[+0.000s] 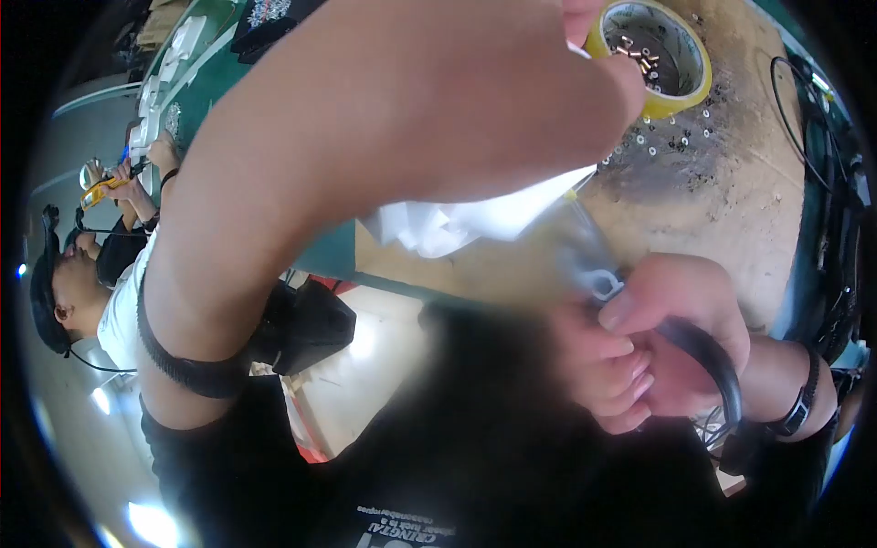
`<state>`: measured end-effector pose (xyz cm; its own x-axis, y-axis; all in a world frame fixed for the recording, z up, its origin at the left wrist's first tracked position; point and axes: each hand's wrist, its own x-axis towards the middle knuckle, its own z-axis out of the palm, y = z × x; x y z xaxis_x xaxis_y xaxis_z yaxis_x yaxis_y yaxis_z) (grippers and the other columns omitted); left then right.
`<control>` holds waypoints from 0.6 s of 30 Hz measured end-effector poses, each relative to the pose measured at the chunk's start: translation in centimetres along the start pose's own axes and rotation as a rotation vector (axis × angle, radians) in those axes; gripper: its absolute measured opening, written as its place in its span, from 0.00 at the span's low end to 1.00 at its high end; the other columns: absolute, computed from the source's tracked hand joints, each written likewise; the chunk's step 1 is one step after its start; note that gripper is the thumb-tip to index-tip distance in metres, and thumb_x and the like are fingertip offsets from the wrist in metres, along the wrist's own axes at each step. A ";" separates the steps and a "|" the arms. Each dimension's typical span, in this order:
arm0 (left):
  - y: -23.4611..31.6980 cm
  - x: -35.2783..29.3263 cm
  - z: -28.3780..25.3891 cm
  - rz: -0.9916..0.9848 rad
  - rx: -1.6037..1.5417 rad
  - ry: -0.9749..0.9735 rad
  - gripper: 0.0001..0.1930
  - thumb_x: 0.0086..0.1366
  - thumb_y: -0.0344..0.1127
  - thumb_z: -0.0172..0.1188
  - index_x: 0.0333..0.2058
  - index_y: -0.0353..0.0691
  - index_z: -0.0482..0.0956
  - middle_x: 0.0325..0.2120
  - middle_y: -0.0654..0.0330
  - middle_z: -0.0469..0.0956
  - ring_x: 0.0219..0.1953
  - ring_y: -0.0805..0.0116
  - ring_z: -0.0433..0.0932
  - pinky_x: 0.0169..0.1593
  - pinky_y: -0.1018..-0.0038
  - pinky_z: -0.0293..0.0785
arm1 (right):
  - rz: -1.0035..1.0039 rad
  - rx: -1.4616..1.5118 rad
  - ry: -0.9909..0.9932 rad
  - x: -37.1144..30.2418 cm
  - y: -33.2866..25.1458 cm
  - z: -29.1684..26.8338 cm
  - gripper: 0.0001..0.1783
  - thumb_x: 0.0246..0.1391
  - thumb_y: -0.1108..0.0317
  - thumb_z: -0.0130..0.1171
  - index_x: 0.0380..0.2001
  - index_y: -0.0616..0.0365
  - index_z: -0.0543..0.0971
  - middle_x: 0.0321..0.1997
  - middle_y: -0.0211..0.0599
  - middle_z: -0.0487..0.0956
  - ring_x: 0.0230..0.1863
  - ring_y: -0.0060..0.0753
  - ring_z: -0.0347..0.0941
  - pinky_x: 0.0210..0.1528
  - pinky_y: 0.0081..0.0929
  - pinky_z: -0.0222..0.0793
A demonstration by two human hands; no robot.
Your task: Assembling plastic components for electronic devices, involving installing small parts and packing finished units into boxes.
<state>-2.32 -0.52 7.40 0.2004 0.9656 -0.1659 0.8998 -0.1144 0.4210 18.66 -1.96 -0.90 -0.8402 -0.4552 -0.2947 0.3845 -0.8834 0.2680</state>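
At one o'clock our left hand (557,110) reaches beside the yellow tape roll (700,84); the wrist hides its grip, so we cannot tell how open it is. The white part (438,228) sits just above centre, beneath that forearm. At four o'clock our right hand (671,301) curls closed around a black-handled tool (717,365), its tip blurred. A knock from our left hand could tip the roll, spilling its copper-coloured pieces (644,62) among the loose washers (651,140). The board (744,205) offers room toward three o'clock; its near edge runs below the white part.
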 end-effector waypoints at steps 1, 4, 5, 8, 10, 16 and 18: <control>0.0 0.0 0.2 -0.007 0.004 0.005 0.11 0.55 0.40 0.66 0.29 0.38 0.78 0.34 0.50 0.78 0.42 0.56 0.78 0.41 0.69 0.73 | -0.001 -0.009 0.003 0.0 -0.2 -0.1 0.16 0.46 0.53 0.52 0.18 0.51 0.62 0.17 0.25 0.59 0.18 0.23 0.53 0.22 0.23 0.50; 0.5 -0.2 -0.1 -0.029 0.035 0.018 0.11 0.55 0.40 0.67 0.28 0.39 0.78 0.36 0.49 0.79 0.44 0.55 0.78 0.42 0.69 0.73 | -0.082 0.016 -0.007 -0.6 0.1 -0.1 0.19 0.65 0.59 0.44 0.19 0.52 0.64 0.14 0.23 0.60 0.14 0.18 0.56 0.16 0.17 0.53; 0.6 0.2 0.4 -0.027 0.034 0.023 0.11 0.55 0.40 0.67 0.28 0.39 0.78 0.36 0.49 0.79 0.44 0.55 0.78 0.42 0.69 0.73 | -0.155 -0.173 0.133 -1.2 0.3 -0.5 0.18 0.62 0.59 0.47 0.20 0.53 0.66 0.14 0.24 0.62 0.14 0.19 0.59 0.16 0.18 0.54; 1.4 1.8 2.9 0.707 -0.021 0.102 0.12 0.62 0.38 0.59 0.24 0.35 0.74 0.23 0.51 0.76 0.28 0.57 0.78 0.34 0.66 0.73 | -0.610 -1.311 0.754 -0.6 0.7 -1.9 0.14 0.53 0.61 0.56 0.23 0.62 0.73 0.15 0.35 0.74 0.17 0.29 0.71 0.20 0.30 0.67; 2.5 1.9 2.7 0.249 0.062 0.094 0.13 0.67 0.34 0.51 0.27 0.33 0.77 0.20 0.52 0.74 0.24 0.54 0.77 0.32 0.67 0.73 | -0.296 -1.168 0.807 -3.6 -0.3 0.4 0.17 0.53 0.59 0.56 0.24 0.65 0.73 0.16 0.43 0.75 0.19 0.40 0.74 0.26 0.39 0.70; 1.1 2.5 4.3 0.076 0.069 0.223 0.13 0.61 0.41 0.64 0.31 0.35 0.80 0.24 0.52 0.77 0.29 0.59 0.77 0.34 0.68 0.71 | -0.333 -1.664 0.995 -5.0 -0.5 1.4 0.26 0.51 0.61 0.57 0.48 0.69 0.71 0.34 0.53 0.81 0.33 0.44 0.79 0.35 0.38 0.73; 0.6 2.0 3.8 0.114 0.013 0.258 0.14 0.61 0.43 0.64 0.31 0.34 0.80 0.24 0.51 0.76 0.28 0.59 0.76 0.33 0.68 0.71 | -0.357 -1.728 1.028 -4.2 0.3 2.5 0.27 0.50 0.61 0.58 0.47 0.71 0.70 0.34 0.53 0.80 0.33 0.48 0.79 0.35 0.39 0.74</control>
<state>0.04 0.43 3.94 0.1966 0.9737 0.1150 0.8824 -0.2269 0.4123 21.37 -0.05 2.77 -0.7022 0.3915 -0.5947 0.6938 0.1884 -0.6951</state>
